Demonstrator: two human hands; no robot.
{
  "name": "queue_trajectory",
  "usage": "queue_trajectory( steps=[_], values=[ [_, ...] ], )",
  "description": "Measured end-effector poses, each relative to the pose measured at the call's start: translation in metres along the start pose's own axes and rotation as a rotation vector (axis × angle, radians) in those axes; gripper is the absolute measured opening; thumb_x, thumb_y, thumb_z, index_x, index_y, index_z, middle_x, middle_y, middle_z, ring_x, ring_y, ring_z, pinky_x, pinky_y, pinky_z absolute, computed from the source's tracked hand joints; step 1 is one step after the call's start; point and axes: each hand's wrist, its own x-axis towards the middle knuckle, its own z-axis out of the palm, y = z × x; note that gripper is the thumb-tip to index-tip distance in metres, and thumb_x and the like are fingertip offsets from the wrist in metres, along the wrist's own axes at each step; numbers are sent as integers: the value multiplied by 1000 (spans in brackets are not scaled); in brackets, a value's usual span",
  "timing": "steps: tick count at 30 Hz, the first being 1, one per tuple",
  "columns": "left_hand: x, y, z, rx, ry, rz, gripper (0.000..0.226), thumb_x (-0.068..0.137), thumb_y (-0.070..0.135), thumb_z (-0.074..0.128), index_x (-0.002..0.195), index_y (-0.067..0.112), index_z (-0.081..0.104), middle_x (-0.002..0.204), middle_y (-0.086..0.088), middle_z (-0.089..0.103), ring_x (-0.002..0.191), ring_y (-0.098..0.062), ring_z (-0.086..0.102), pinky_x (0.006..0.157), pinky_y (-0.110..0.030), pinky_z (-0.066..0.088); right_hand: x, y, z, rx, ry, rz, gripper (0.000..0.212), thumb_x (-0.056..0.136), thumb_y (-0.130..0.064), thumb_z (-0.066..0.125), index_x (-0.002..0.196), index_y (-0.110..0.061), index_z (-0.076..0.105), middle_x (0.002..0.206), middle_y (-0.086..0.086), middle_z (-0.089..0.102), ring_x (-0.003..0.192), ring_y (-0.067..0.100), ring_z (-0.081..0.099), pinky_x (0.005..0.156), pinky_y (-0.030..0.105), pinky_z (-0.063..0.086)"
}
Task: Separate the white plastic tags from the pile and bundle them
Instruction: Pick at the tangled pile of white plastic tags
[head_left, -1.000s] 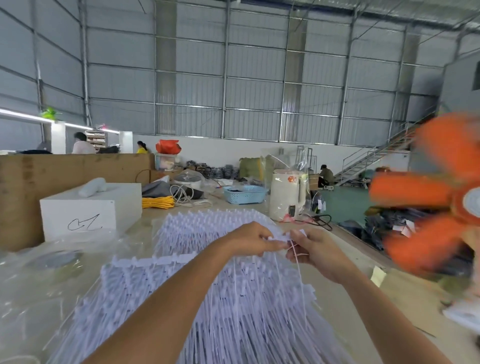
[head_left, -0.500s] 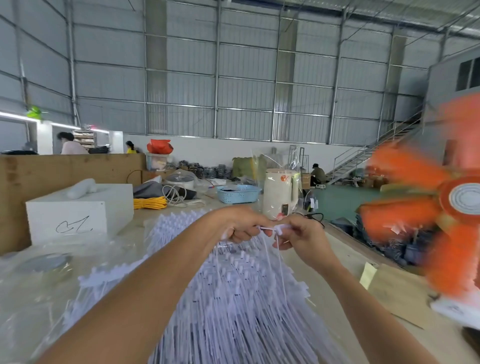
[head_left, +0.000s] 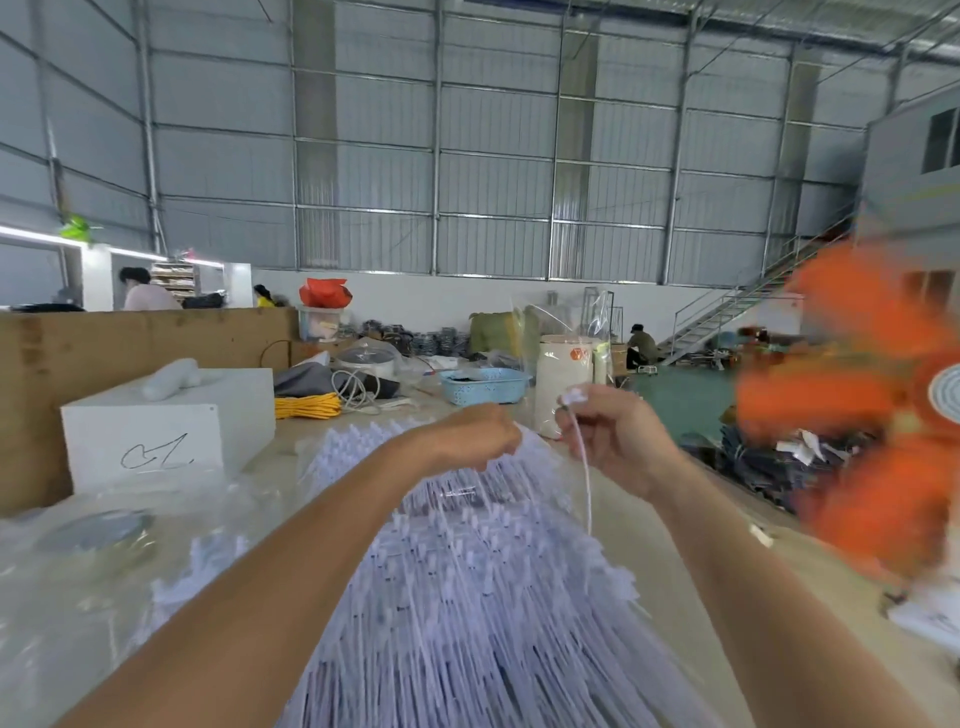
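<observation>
A big pile of white plastic tags (head_left: 467, 597) lies spread over the table in front of me, in long rows. My left hand (head_left: 467, 436) is closed over the far top of the pile, pinching some tag strands. My right hand (head_left: 613, 436) is raised just to the right of it and pinches a thin bunch of separated white tags (head_left: 586, 467); their heads stick up above my fingers and the tails hang down to the pile.
A spinning orange fan (head_left: 872, 415) blurs at the right edge, close to my right arm. A white box (head_left: 166, 421), a yellow cord (head_left: 306, 405), a blue basket (head_left: 483, 387) and a white canister (head_left: 563, 379) stand behind the pile. Clear plastic sheeting (head_left: 78, 561) lies at left.
My hands were touching at the pile's top; now they have come apart, the right hand lifting up and to the right with a thin bunch of tags. The camera tilted slightly.
</observation>
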Motion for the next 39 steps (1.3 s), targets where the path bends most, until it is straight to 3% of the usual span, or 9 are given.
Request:
queue_trajectory(
  steps=[5, 11, 16, 20, 24, 28, 31, 34, 39],
  values=[
    [5, -22, 13, 120, 93, 43, 16, 90, 21, 63, 103, 16, 56, 93, 3, 53, 80, -10, 52, 66, -23, 41, 12, 36, 24, -460, 46, 138, 11, 87, 0, 56, 82, -9, 60, 77, 4, 59, 68, 14, 56, 60, 27, 48],
    [8, -33, 22, 121, 221, 85, 42, 83, 18, 72, 106, 22, 36, 95, 1, 52, 78, -12, 52, 56, -18, 36, 16, 46, 23, -454, -37, 98, 13, 88, 8, 53, 86, -1, 63, 76, 14, 66, 62, 18, 67, 61, 25, 55],
    [3, -41, 15, 263, 155, -43, 44, 83, 49, 65, 102, 10, 61, 82, 0, 64, 77, -20, 59, 64, -28, 43, 18, 46, 20, -462, -38, 84, 32, 87, 16, 48, 106, -1, 67, 92, 22, 68, 75, 26, 68, 71, 30, 59],
    [2, -48, 17, 184, 113, -75, 43, 84, 44, 67, 91, 1, 67, 64, -2, 60, 61, -19, 55, 59, -27, 39, 19, 42, 20, -494, -146, 174, 27, 81, 16, 53, 96, -1, 68, 96, 22, 69, 82, 31, 70, 75, 35, 59],
    [5, -44, 22, 253, 128, -17, 32, 87, 38, 64, 95, 7, 65, 79, -3, 59, 75, -23, 57, 65, -32, 42, 16, 39, 19, -608, -221, 173, 22, 85, -18, 68, 95, 1, 63, 78, 11, 70, 69, 23, 68, 64, 28, 56],
    [6, -41, 23, 205, 81, 28, 27, 90, 35, 62, 88, 9, 67, 79, -4, 62, 67, -15, 54, 61, -26, 40, 13, 40, 14, -749, -206, 142, 13, 89, -16, 64, 81, -7, 66, 57, -8, 63, 54, 9, 58, 54, 22, 49],
    [8, -36, 22, -3, 28, 26, 16, 90, 19, 62, 79, 8, 65, 68, -1, 59, 46, -2, 50, 45, -12, 37, 12, 43, 13, -926, -201, -45, 15, 93, -12, 57, 80, -7, 64, 49, -12, 53, 47, 1, 46, 53, 14, 38],
    [10, -31, 16, -213, 9, -38, 16, 85, 6, 63, 69, 8, 61, 56, -1, 58, 34, -1, 44, 37, -11, 34, 10, 53, 14, -1076, -153, -334, 12, 93, -10, 56, 87, -1, 62, 73, -1, 53, 67, 11, 46, 60, 16, 33],
    [5, -32, 4, -596, -300, -149, 13, 79, 2, 58, 70, 10, 61, 42, 2, 44, 29, -5, 29, 31, -11, 20, -3, 57, 9, -1094, -108, -742, 12, 91, -6, 56, 88, 4, 62, 79, 11, 55, 73, 11, 46, 68, 10, 33]
  ],
)
